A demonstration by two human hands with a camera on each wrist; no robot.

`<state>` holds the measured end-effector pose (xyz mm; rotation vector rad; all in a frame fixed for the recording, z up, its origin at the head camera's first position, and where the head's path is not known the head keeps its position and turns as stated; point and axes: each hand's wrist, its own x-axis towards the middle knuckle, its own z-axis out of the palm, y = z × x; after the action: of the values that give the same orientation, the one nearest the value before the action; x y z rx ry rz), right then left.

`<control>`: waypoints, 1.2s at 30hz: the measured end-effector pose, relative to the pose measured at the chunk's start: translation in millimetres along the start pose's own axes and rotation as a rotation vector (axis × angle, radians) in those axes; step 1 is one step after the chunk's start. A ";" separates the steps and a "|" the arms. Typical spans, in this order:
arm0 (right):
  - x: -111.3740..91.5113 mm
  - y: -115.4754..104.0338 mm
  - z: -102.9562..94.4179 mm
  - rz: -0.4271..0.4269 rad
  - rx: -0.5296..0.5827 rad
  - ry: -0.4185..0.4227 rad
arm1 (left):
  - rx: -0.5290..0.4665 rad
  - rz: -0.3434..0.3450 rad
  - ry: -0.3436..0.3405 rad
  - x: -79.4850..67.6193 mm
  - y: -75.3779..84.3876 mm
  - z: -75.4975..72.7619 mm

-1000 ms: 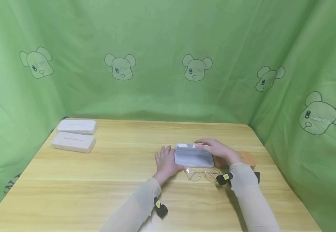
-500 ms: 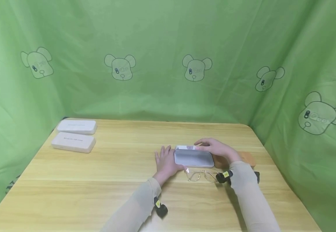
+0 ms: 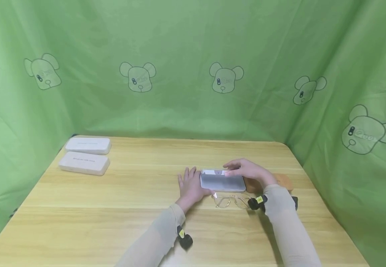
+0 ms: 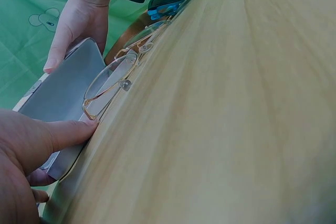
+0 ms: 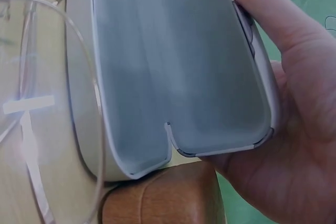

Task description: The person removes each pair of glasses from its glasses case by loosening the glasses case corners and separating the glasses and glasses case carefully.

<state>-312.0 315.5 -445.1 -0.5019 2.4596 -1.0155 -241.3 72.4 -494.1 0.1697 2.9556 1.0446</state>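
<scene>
A glasses case [image 3: 224,182], pale outside with a grey lining, stands open on the table. My left hand [image 3: 190,188] rests at its left end, fingers straight and spread, thumb along the front edge. The left wrist view shows that thumb [image 4: 68,134] by the front wall. With my right hand [image 3: 249,170] I pinch the raised lid; in the right wrist view the thumb lies along the lid's edge and the other fingers are mostly hidden behind. Gold-rimmed clear eyeglasses [image 3: 224,202] lie just in front of the case, partly behind my right wrist camera.
A brown case [image 3: 283,182] sits against the right end, partly under my right forearm. Dark glasses with blue parts [image 4: 169,2] lie further right. Two pale closed cases [image 3: 87,145] stand at the far left of the wooden table [image 3: 139,193]. Green cloth hangs around it.
The lid's edge has come down a little in the head view, with my right fingers still on it, and the lining looks darker. My left hand and the eyeglasses have stayed put.
</scene>
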 end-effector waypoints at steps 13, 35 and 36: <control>-1.2 0.0 1.4 0.024 -0.045 -0.017 | 0.026 -0.004 -0.014 1.4 -0.9 1.3; -10.3 -11.9 22.7 -0.040 -0.286 0.130 | 0.022 -0.013 -0.008 3.4 -2.2 3.7; -10.3 -12.0 23.8 -0.050 -0.293 0.136 | 0.025 -0.013 -0.007 3.5 -2.3 3.8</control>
<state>-289.1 298.8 -449.0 -0.6062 2.7484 -0.7301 -244.8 73.3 -498.4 0.1539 2.9602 1.0042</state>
